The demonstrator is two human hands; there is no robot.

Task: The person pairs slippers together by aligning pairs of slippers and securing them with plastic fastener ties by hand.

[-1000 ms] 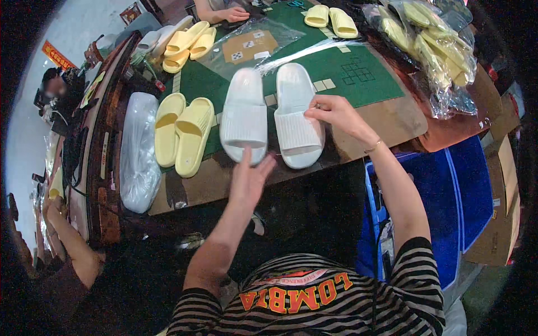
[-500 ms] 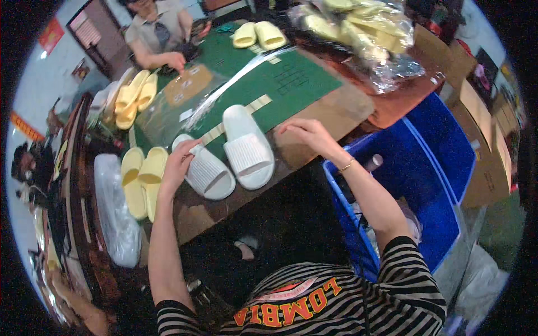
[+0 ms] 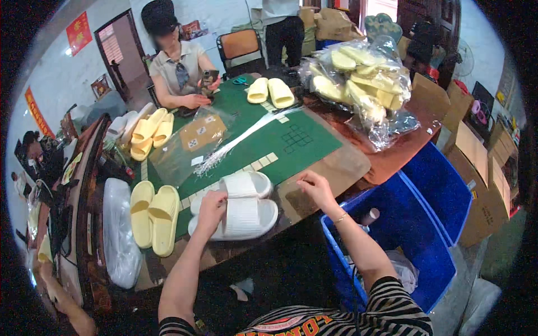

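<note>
A pair of white slippers [image 3: 253, 215] with ribbed straps lies side by side at the table's near edge, toes to the right. My left hand [image 3: 212, 211] is closed on them, its fingers curled at the inner edge of the straps; the fingertips are partly hidden. To the right of the slippers my right hand [image 3: 317, 190] hovers above the table edge, its fingers bent and drawn together; whatever they may hold is too small to make out. A bundle of thin white plastic strands [image 3: 238, 139] lies beyond the slippers on the green mat [image 3: 255, 147].
Yellow slippers [image 3: 156, 217] stand left of me, with more yellow slippers [image 3: 150, 133] behind. Bagged yellow slippers [image 3: 364, 84] fill the far right. Blue bins [image 3: 414, 232] stand below the table's right side. Across the table sits a person [image 3: 175, 70] holding a phone.
The white slippers have turned so that their toes point right, and they now lie closer together. My left hand has moved onto their straps. The view has tilted up, showing more of the room.
</note>
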